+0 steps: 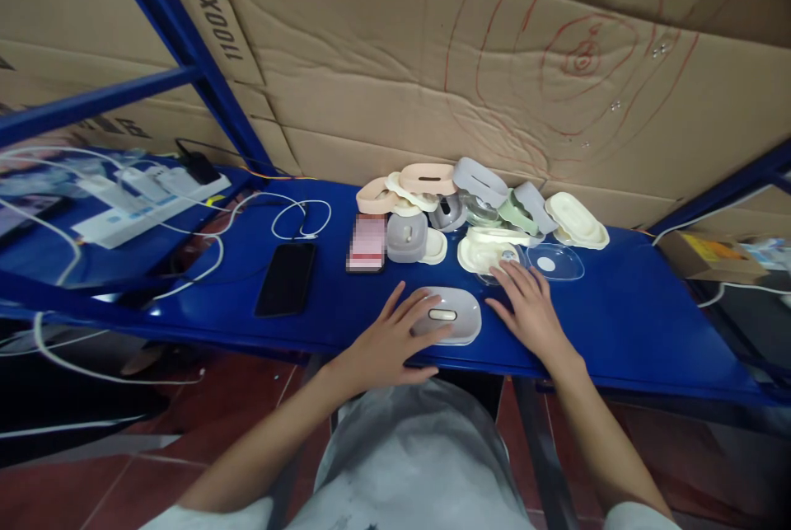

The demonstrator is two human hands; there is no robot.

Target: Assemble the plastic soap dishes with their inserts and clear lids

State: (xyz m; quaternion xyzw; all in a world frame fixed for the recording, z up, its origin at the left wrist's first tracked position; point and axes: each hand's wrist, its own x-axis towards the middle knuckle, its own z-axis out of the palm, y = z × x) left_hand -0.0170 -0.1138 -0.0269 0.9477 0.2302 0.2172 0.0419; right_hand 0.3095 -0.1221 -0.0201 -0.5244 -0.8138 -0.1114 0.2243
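Observation:
A grey oval plastic piece (468,317) with a pale oblong part in its centre lies near the table's front edge. My left hand (395,340) rests over its left side, fingers spread, some of them across its surface. Over to the right, my right hand (528,311) is open with its fingers stretched forward. Its fingertips reach the near edge of a cream oval tray (473,254); whether they touch it I cannot tell. Just right of that tray lies a clear oval plastic piece (565,264) with a white round spot.
Behind sits a pile of plastic pieces, including peach rings (426,178), a grey ring (480,182) and a cream tray (578,221). Two phones, one black (286,279) and one lit (367,243), lie left. Cables and a power strip (154,204) stand farther left.

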